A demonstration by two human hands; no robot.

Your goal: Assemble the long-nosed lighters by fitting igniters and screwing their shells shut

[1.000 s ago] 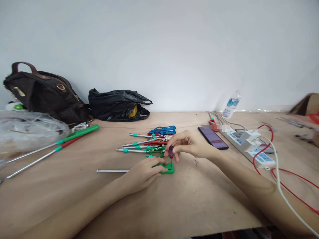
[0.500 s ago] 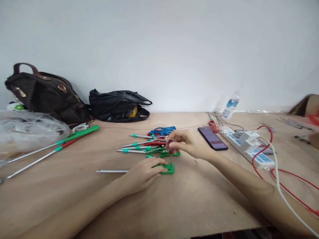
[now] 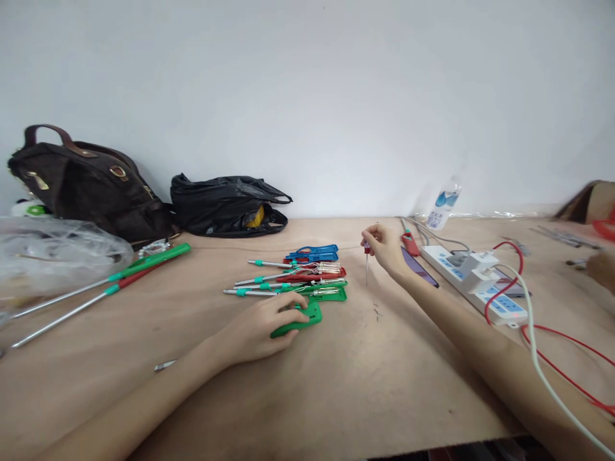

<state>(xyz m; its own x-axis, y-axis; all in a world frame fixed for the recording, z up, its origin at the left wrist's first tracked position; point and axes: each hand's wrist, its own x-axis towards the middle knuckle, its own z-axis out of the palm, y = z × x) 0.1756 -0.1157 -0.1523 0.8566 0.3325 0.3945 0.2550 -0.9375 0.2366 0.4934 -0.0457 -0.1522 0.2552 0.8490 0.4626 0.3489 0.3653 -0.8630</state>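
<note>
Under the left fingers (image 3: 294,315) lies a round-cornered green plastic handle (image 3: 314,314).

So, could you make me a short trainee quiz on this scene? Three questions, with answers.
1. Which hand holds the screwdriver?
2. True or false: the left hand is on a blue handle.
3. Pick one. What stands just beyond the far end of the power strip?
A) a kettle
B) a bottle
C) a lamp

Key:
1. The right hand.
2. False; it is on a green handle.
3. B
</note>
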